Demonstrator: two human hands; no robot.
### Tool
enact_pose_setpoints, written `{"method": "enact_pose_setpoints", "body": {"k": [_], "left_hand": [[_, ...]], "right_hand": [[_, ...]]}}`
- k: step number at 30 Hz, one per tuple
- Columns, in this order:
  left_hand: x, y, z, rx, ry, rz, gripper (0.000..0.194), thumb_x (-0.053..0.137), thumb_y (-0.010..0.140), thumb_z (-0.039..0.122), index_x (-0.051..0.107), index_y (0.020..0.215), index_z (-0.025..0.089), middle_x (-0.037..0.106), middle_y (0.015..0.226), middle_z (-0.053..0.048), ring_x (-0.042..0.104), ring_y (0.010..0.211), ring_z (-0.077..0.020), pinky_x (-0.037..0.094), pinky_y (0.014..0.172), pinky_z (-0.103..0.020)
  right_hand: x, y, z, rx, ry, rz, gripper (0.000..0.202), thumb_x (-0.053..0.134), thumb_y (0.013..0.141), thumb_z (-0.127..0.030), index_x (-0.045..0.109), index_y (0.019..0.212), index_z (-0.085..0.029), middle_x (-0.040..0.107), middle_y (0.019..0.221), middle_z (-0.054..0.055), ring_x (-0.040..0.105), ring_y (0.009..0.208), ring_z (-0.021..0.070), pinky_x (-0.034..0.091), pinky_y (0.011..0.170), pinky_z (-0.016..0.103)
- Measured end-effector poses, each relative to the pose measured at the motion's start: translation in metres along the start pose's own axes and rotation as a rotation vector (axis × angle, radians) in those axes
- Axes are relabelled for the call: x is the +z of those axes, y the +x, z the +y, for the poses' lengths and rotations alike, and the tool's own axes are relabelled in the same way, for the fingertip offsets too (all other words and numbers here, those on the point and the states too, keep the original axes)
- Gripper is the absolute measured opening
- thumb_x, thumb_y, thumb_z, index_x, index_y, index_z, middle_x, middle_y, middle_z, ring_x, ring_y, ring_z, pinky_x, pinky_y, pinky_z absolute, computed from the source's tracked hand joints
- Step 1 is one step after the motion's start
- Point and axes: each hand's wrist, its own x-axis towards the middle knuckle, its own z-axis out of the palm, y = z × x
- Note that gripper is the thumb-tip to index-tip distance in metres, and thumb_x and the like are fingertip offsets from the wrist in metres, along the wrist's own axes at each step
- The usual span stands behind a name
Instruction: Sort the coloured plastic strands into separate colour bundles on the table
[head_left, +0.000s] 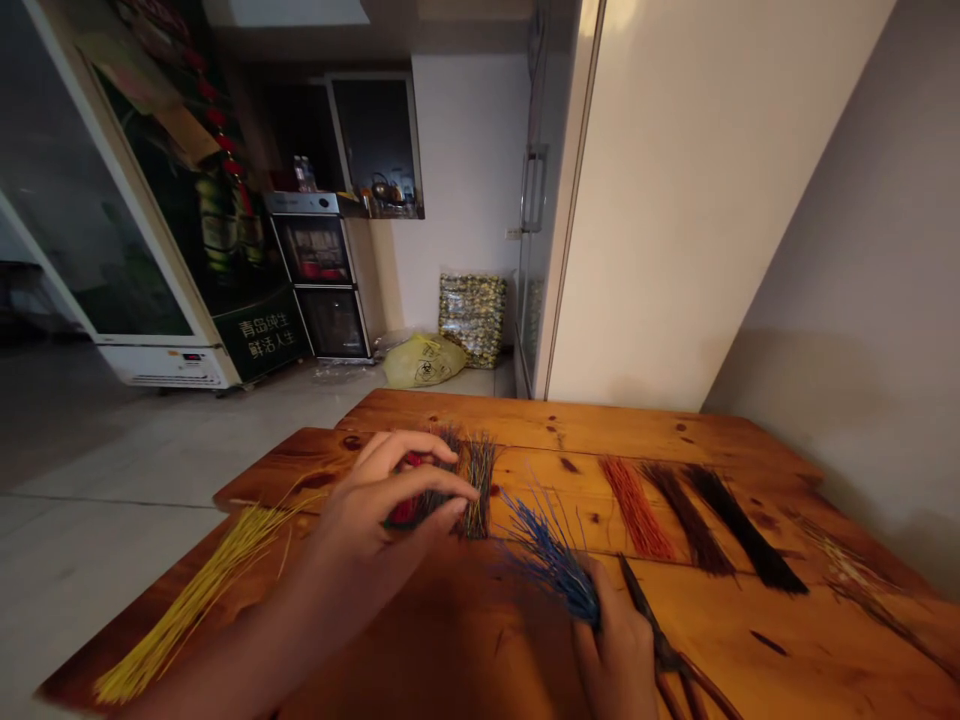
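A: Status? We've got the left hand [382, 500] over the mixed dark-and-red wire bundle [442, 490] mid-table, fingers curled loosely onto it, thumb and forefinger pinching at strands. Looks like picking, not a full clench.

B: Agreed. Right hand [615, 640] is at the near edge, closed around the base of the blue wire bundle [551, 560], tips fanning out to the far left. Scissors [660, 640] lie under or beside that hand; we can't tell if the fingers are on them.

A: Step, by our read: sorting strands by colour. Yellow wires [202, 590] are laid out near left; orange bundle [637, 510], brown bundle [686, 520] and black bundle [742, 530] sit side by side to the right on the wooden table [525, 415].

B: Next move likely needs a clean pinch on a strand without dragging its neighbours, blue held steady.

A: Any text?

B: Fridge [187, 250] far left has Chinese lettering, reads roughly 青岛纯生 / 鲜活人生. Yellow bag [424, 360] on the floor has a printed mark, too small to read.
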Motion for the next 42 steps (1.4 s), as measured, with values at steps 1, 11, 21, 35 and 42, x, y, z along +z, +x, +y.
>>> {"method": "enact_pose_setpoints", "body": {"k": [1, 11, 21, 35, 42], "left_hand": [[-0.001, 0.000, 0.001, 0.018, -0.003, -0.052, 0.011, 0.058, 0.079, 0.031, 0.069, 0.079, 0.034, 0.058, 0.099, -0.002, 0.054, 0.094, -0.0206, 0.042, 0.084, -0.035], [-0.013, 0.003, 0.021, 0.019, -0.115, -0.273, 0.016, 0.058, 0.077, 0.041, 0.070, 0.069, 0.034, 0.063, 0.101, -0.001, 0.059, 0.088, -0.0202, 0.043, 0.087, -0.037], [-0.033, 0.006, 0.036, 0.073, -0.008, -0.460, 0.004, 0.065, 0.072, 0.034, 0.069, 0.071, 0.032, 0.061, 0.098, 0.001, 0.056, 0.086, -0.0173, 0.043, 0.081, -0.030], [-0.032, -0.016, 0.046, -0.127, -0.062, -0.624, 0.006, 0.067, 0.070, 0.031, 0.071, 0.074, 0.032, 0.059, 0.098, 0.002, 0.054, 0.089, -0.0148, 0.040, 0.081, -0.024], [-0.015, -0.034, 0.034, -0.194, -0.114, -0.577, 0.005, 0.065, 0.072, 0.030, 0.069, 0.071, 0.028, 0.058, 0.100, 0.002, 0.054, 0.089, -0.0147, 0.041, 0.082, -0.026]], "right_hand": [[-0.001, -0.001, 0.000, -0.019, -0.014, 0.019, 0.035, 0.036, 0.077, -0.014, 0.056, 0.106, -0.019, 0.070, 0.089, 0.008, 0.067, 0.076, 0.0228, 0.050, 0.062, 0.030], [-0.019, -0.009, -0.012, -0.016, -0.037, 0.125, 0.035, 0.036, 0.073, -0.013, 0.053, 0.103, -0.019, 0.069, 0.089, 0.009, 0.066, 0.076, 0.0244, 0.047, 0.066, 0.032], [-0.050, -0.005, -0.012, -0.237, -0.179, 0.141, 0.038, 0.039, 0.071, -0.010, 0.052, 0.106, -0.018, 0.070, 0.086, 0.006, 0.067, 0.072, 0.0200, 0.048, 0.062, 0.027], [-0.091, 0.012, -0.022, -0.558, -0.404, 0.219, 0.024, 0.037, 0.089, -0.024, 0.054, 0.104, -0.015, 0.070, 0.077, 0.007, 0.065, 0.061, 0.0157, 0.043, 0.055, 0.024], [-0.088, -0.003, -0.014, -0.576, -0.461, 0.169, 0.027, 0.033, 0.085, -0.018, 0.051, 0.105, -0.013, 0.070, 0.075, 0.008, 0.066, 0.060, 0.0160, 0.046, 0.054, 0.023]]}}
